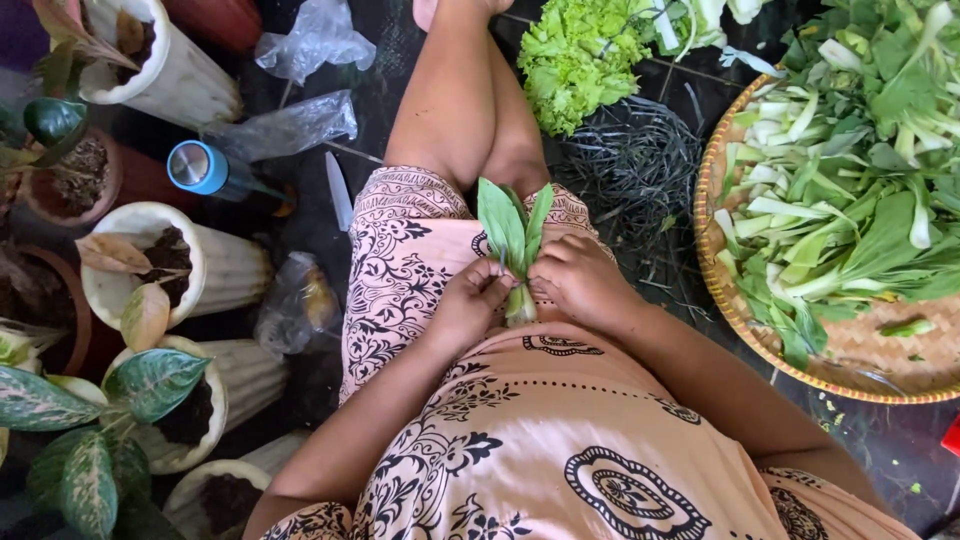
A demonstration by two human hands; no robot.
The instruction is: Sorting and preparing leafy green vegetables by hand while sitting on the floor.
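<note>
- Nearest to us, the small leafy green plant (516, 250) stands upright over the lap, on the patterned cloth, with its pale base down between the two hands and its leaves pointing away from us.
- We judge this plant to be very light. The leaves look soft and easy to tear or bruise, while the pale stem base looks firmer and crisp, so it could snap under strong pressure. The base is the better place to hold it, and there we hold it now.
- Our left hand (468, 303) is closed on the left side of the base, fingers curled in and the thumb against the stem.
- Our right hand (582, 283) is closed on the right side of the same base, fingertips meeting the stem. Both forearms come in from near and bend inward, wrists low on the lap.
- Further to the right, a round woven tray (722, 290) carries a pile of loose cut leaves (850, 200).
- Far in the middle lies a curly lettuce bunch (580, 55) on the dark floor.
- On the left stand white plant pots (215, 270), a blue-capped bottle (200, 167) and clear plastic bags (290, 125).
</note>
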